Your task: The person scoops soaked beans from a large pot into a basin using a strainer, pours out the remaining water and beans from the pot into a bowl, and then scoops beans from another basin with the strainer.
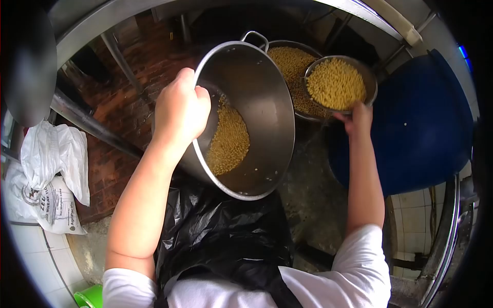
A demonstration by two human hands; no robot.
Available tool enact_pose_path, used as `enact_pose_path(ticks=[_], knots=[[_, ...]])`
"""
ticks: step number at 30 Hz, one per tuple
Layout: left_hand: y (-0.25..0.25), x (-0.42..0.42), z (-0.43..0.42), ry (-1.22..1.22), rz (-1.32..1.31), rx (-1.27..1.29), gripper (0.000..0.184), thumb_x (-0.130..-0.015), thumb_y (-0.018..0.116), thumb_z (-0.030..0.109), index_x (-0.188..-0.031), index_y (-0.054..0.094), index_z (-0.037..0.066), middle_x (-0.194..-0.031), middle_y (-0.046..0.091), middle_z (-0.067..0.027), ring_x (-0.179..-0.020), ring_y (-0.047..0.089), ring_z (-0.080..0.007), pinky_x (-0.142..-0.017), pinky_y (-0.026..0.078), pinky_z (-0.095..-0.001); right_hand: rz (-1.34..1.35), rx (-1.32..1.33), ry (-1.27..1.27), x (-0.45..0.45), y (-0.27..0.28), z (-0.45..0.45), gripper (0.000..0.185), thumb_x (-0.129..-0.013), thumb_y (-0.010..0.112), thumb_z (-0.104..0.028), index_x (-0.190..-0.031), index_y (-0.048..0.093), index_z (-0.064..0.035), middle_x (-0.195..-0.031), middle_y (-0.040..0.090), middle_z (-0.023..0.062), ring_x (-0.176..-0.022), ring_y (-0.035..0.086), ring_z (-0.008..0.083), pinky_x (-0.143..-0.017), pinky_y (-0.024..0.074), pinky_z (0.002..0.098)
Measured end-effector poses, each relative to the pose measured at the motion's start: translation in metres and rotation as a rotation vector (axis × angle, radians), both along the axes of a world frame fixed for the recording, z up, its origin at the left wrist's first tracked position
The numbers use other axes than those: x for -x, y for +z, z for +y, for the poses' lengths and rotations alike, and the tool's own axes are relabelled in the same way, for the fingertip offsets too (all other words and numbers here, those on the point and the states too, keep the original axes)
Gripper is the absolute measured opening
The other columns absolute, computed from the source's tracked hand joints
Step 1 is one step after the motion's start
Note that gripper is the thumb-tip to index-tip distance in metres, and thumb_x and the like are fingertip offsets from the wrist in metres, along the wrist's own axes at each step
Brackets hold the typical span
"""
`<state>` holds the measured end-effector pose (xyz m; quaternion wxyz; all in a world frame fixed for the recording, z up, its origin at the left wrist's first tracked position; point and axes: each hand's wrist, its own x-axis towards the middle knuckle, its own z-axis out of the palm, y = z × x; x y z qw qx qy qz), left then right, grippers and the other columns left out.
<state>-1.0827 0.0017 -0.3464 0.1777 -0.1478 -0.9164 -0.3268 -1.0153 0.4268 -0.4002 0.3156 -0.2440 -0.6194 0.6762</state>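
My left hand (pixel 183 105) is closed on the left rim of a large metal pot (pixel 267 123), which is tilted toward me. A heap of yellow beans (pixel 229 138) lies inside the pot, toward its left wall. In my right hand (pixel 357 119) is the lower edge of a metal bowl (pixel 373 88), filled with yellow beans (pixel 336 83). The bowl is held over the right part of a wide metal container (pixel 308 46) of beans (pixel 292 64), behind the pot.
A big blue tub (pixel 405 123) stands at the right. White printed sacks (pixel 56 169) lie at the far left, by the brick floor (pixel 115 169). Metal bars (pixel 120 61) cross the upper left, and a green object (pixel 90 296) shows at the bottom left.
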Motion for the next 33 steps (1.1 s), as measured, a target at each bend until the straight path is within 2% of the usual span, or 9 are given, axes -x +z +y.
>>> enact_pose_path(ticks=[2,8,14,17,21,24,25,28,33], knots=[[-0.001,0.0,0.006,0.006,0.027,0.011,0.012,-0.095,0.06,0.007,-0.1,0.06,-0.003,-0.09,0.072,-0.0303,-0.09,0.072,-0.0502,-0.084,0.056,-0.0575,-0.25,-0.344,-0.335,0.071,0.017,0.014,0.07,-0.095,0.044,0.0,-0.165,0.034,-0.0079,-0.147,0.057,0.0292,-0.112,0.071,0.0491,-0.072,0.0692,0.054],[-0.003,0.002,0.016,0.006,0.029,0.008,0.009,-0.096,0.061,0.007,-0.097,0.059,-0.002,-0.084,0.071,-0.0283,-0.085,0.072,-0.0493,-0.08,0.057,-0.0561,-0.385,-1.135,-0.391,0.179,-0.003,0.098,0.078,-0.1,0.047,-0.003,-0.171,0.025,-0.0272,-0.166,0.038,0.0293,-0.134,0.054,0.0614,-0.103,0.0566,0.0618],[-0.007,0.007,0.019,-0.016,0.016,-0.022,0.009,-0.096,0.059,0.009,-0.098,0.058,0.0,-0.08,0.067,-0.0217,-0.072,0.069,-0.034,-0.073,0.054,-0.0449,-0.632,-1.687,-0.388,0.193,0.005,0.115,0.08,-0.104,0.043,-0.004,-0.169,0.018,-0.0427,-0.178,0.023,0.0113,-0.14,0.044,0.067,-0.104,0.0604,0.0592],[-0.002,0.002,0.025,-0.036,0.006,-0.042,0.008,-0.094,0.063,0.006,-0.096,0.059,-0.002,-0.084,0.071,-0.0274,-0.084,0.072,-0.0478,-0.079,0.058,-0.0529,-0.545,-1.715,-0.411,0.181,0.0,0.125,0.083,-0.102,0.044,0.0,-0.168,0.021,-0.045,-0.176,0.025,0.0105,-0.144,0.04,0.0653,-0.103,0.0601,0.0599],[-0.005,0.003,0.027,-0.072,0.02,-0.051,0.009,-0.095,0.062,0.007,-0.098,0.06,-0.001,-0.09,0.071,-0.0272,-0.087,0.071,-0.0483,-0.08,0.057,-0.0531,-0.566,-1.502,-0.424,0.143,-0.012,0.126,0.084,-0.1,0.053,-0.002,-0.171,0.021,-0.0352,-0.174,0.027,0.0142,-0.151,0.037,0.0564,-0.112,0.0535,0.0568],[-0.005,0.005,0.027,-0.074,0.014,-0.031,0.01,-0.096,0.061,0.009,-0.1,0.061,0.0,-0.086,0.07,-0.0229,-0.079,0.069,-0.0382,-0.076,0.055,-0.0473,-0.171,-1.068,-0.602,0.097,-0.046,0.128,0.089,-0.089,0.064,-0.002,-0.169,0.026,-0.0081,-0.166,0.037,0.0267,-0.149,0.047,0.0424,-0.117,0.0481,0.0459],[-0.006,0.005,0.026,-0.075,0.03,-0.03,0.01,-0.096,0.06,0.01,-0.1,0.062,0.001,-0.081,0.068,-0.0188,-0.069,0.066,-0.028,-0.072,0.054,-0.0418,-0.106,-0.806,-0.54,0.071,-0.064,0.123,0.087,-0.091,0.06,-0.001,-0.17,0.025,-0.0108,-0.167,0.037,0.0233,-0.148,0.049,0.0406,-0.117,0.0485,0.0481],[-0.003,0.007,0.025,-0.092,0.014,-0.021,0.011,-0.096,0.06,0.009,-0.1,0.061,-0.001,-0.086,0.069,-0.0236,-0.079,0.069,-0.038,-0.077,0.055,-0.0464,0.047,0.029,-0.366,-0.019,-0.066,0.043,0.081,-0.092,0.053,0.0,-0.168,0.029,-0.0137,-0.162,0.044,0.0179,-0.141,0.056,0.0367,-0.103,0.0603,0.0505],[0.001,0.019,0.027,-0.101,0.047,0.012,0.011,-0.094,0.06,0.008,-0.096,0.059,-0.002,-0.089,0.07,-0.0282,-0.086,0.071,-0.047,-0.08,0.057,-0.05,-0.182,0.059,-0.343,-0.147,-0.191,0.016,0.081,-0.093,0.055,0.001,-0.167,0.029,-0.0211,-0.151,0.054,0.0155,-0.127,0.064,0.0365,-0.076,0.0667,0.0537]])
